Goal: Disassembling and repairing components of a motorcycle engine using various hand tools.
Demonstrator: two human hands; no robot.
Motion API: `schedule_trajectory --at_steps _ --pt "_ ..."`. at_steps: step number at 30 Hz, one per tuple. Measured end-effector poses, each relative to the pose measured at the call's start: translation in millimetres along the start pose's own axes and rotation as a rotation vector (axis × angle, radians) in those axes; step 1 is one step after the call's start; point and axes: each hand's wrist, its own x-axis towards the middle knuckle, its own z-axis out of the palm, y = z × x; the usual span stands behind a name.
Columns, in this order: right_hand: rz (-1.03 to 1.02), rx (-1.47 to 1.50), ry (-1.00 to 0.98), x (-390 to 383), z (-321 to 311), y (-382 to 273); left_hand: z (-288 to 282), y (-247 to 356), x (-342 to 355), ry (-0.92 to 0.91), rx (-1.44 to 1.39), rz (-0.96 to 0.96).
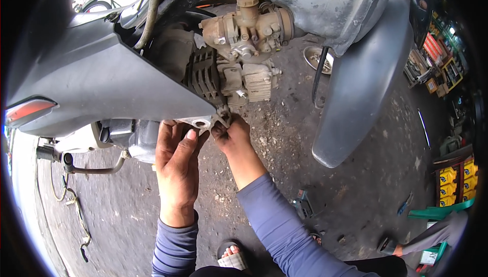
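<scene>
Under the lower tip of a motorbike's grey plastic side cover (127, 73), both my hands are at a pale metal bracket with a round hole (200, 123). My left hand (178, 157) has its thumb on the near side and its fingers behind, closed on the bracket. My right hand (234, 133) is bent round the bracket's right end, beside a small dirty metal piece (222, 116); its fingertips are partly hidden, and what they pinch I cannot make out. Just above are the finned engine cylinder (203, 71) and a dusty carburettor (249, 30).
A grey front mudguard (361, 89) hangs at the right. On the dirty floor are a metal bowl (311, 58) of small parts and a teal power tool (303, 205). The footpeg bar (99, 169) sticks out at left. Another person's leg (427, 231) shows at lower right, near shelves.
</scene>
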Motion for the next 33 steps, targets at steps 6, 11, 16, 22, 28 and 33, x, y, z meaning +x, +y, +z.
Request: schedule_trajectory --at_steps 6,11,16,22,28,33 --pt "0.175 0.339 0.211 7.8 -135.5 -1.5 1.0 -16.4 -8.6 -0.064 0.290 0.050" --pt "0.117 0.228 0.220 -14.6 -161.7 -11.5 -6.2 -55.9 -45.4 -0.162 0.394 -0.155" --pt "0.144 -0.184 -0.146 -49.5 -167.6 -22.4 -24.8 -127.0 -60.6 -0.327 0.923 -0.049" --pt "0.016 -2.114 -0.516 -113.2 -211.1 -36.3 -74.2 -144.8 -78.1 -0.714 1.061 0.218" --pt "0.224 -2.341 -0.785 -192.6 -241.3 -95.1 -123.0 -112.6 -114.2 -0.663 1.269 0.186" --pt "0.685 -2.365 -0.777 -168.3 -222.7 -90.8 -174.4 -80.6 -159.4 -0.596 1.533 0.158"
